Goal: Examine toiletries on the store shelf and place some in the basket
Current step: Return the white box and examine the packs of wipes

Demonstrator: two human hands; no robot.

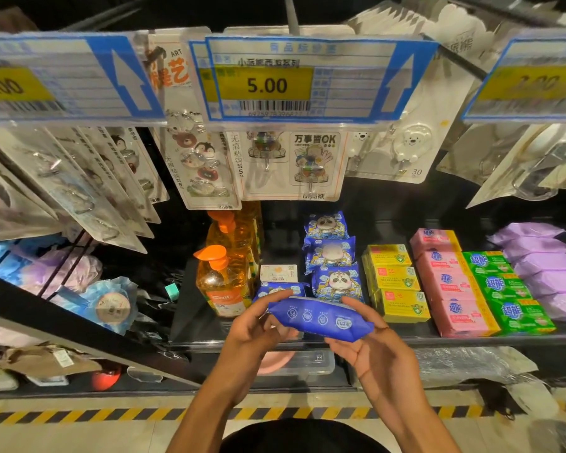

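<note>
hands [254, 333] [374, 349] on blue pack [321, 319], 5.00 tag [266, 85]

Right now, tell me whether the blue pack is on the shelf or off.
Off: left hand and right hand hold the blue pack aloft.

Light falls from above and in front, warm and uneven: the soap boxes [448, 289] and the blue packet [321, 318] are bright and saturated, while the shelf back [389, 204] behind them sinks to near black. The middle price tag [294, 80] is readable but soft, its clear holder catching pale glare. The left tag [13, 86] and right tag [533, 83] are smeared and out of focus. The wide lens bows the striped floor line [79, 416], and the corners blur. The left hand [252, 328] and right hand [373, 348] are sharp and evenly lit.
</note>
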